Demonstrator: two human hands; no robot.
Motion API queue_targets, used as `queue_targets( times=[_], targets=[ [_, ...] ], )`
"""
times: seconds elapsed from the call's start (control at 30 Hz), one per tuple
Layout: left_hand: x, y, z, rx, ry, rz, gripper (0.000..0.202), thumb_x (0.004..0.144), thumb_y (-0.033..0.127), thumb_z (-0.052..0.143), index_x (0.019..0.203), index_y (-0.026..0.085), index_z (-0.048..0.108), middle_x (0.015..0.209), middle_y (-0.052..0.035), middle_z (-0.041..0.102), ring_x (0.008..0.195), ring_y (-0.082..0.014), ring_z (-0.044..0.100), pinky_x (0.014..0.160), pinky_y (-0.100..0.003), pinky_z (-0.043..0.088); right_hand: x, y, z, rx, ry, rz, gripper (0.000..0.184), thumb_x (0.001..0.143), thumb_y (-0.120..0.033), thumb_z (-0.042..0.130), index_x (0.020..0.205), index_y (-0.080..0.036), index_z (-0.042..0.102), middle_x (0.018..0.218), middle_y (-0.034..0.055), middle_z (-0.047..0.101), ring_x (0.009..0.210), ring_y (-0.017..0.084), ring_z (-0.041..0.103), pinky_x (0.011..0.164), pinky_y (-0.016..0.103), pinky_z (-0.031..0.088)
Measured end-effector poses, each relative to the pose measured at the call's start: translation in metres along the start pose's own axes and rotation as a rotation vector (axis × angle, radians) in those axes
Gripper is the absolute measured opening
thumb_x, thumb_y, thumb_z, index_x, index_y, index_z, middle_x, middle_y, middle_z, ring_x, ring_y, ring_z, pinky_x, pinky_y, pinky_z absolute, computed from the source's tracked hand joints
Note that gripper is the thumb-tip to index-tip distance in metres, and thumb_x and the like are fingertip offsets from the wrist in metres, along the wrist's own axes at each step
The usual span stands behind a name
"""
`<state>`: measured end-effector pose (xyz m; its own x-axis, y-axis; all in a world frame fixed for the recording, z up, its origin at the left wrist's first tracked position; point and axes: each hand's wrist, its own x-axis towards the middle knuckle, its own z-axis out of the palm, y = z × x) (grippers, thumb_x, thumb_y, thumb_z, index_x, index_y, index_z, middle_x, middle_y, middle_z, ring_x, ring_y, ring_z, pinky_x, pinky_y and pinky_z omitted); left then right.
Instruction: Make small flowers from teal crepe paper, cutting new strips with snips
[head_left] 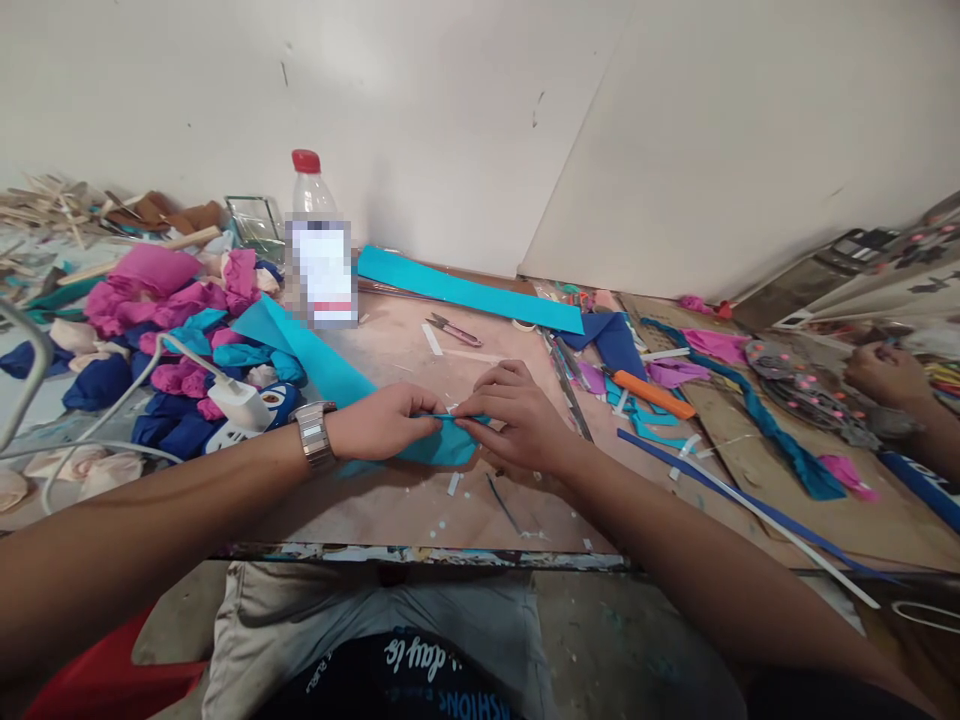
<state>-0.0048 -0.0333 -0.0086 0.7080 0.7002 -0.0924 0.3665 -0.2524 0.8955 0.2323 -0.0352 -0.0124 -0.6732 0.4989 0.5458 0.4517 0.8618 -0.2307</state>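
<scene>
Both my hands meet over a piece of turquoise fabric (442, 447) lying on the worktable (390, 500). My left hand (386, 420), with a metal watch on its wrist, pinches the fabric's folded top edge from the left. My right hand (517, 420) pinches the same edge from the right, fingers curled and pressed down on it. The fabric runs back to the left as a longer turquoise strip (307, 350).
A pile of pink, blue and cream fabric pieces (165, 320) lies at the left with a white plug and cable (236, 400). A plastic bottle (319, 250), thread snips (454, 328), a long turquoise strip (480, 292) and an orange cutter (652, 395) are behind. Another person's hand (885, 375) works at the right.
</scene>
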Motion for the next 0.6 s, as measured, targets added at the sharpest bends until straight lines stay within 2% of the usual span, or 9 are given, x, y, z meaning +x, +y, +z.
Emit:
queue_targets(
  times=[0.17, 0.37, 0.47, 0.6],
  targets=[
    [-0.0003, 0.0026, -0.0005, -0.05, -0.007, -0.059, 0.023, 0.086, 0.032, 0.054, 0.088, 0.014, 0.07, 0.072, 0.0013, 0.056, 0.066, -0.0122, 0.043, 0.061, -0.026, 0.035, -0.0002, 0.0004, 0.0, -0.037, -0.007, -0.015, 0.011, 0.097, -0.029, 0.067, 0.091, -0.024, 0.075, 0.082, 0.0026, 0.075, 0.085, 0.019, 0.065, 0.091, 0.043, 0.038],
    [-0.0008, 0.0013, -0.0006, -0.026, 0.029, -0.052, 0.041, 0.093, 0.051, 0.056, 0.083, 0.014, 0.068, 0.069, 0.001, 0.053, 0.065, -0.0117, 0.041, 0.059, -0.025, 0.033, 0.0002, 0.0001, -0.0017, -0.067, 0.007, -0.074, 0.01, 0.097, -0.027, 0.066, 0.092, -0.024, 0.074, 0.082, 0.0022, 0.077, 0.086, 0.02, 0.064, 0.091, 0.044, 0.037],
    [-0.0017, 0.0006, -0.001, -0.04, 0.007, -0.073, 0.036, 0.088, 0.049, 0.065, 0.089, 0.013, 0.071, 0.07, 0.0008, 0.056, 0.064, -0.0113, 0.043, 0.056, -0.024, 0.033, 0.0006, -0.0001, -0.0029, -0.061, 0.024, -0.069, 0.008, 0.096, -0.024, 0.067, 0.093, -0.023, 0.074, 0.082, 0.0018, 0.077, 0.084, 0.019, 0.064, 0.092, 0.044, 0.038],
    [-0.0023, 0.0029, -0.0016, -0.07, -0.019, -0.077, 0.031, 0.085, 0.044, 0.068, 0.084, 0.013, 0.069, 0.068, 0.0015, 0.056, 0.063, -0.0103, 0.043, 0.057, -0.024, 0.034, 0.0008, 0.0005, -0.0038, -0.055, 0.007, -0.059, 0.01, 0.096, -0.025, 0.066, 0.093, -0.024, 0.075, 0.082, 0.0021, 0.077, 0.084, 0.019, 0.064, 0.091, 0.043, 0.038]
  ],
)
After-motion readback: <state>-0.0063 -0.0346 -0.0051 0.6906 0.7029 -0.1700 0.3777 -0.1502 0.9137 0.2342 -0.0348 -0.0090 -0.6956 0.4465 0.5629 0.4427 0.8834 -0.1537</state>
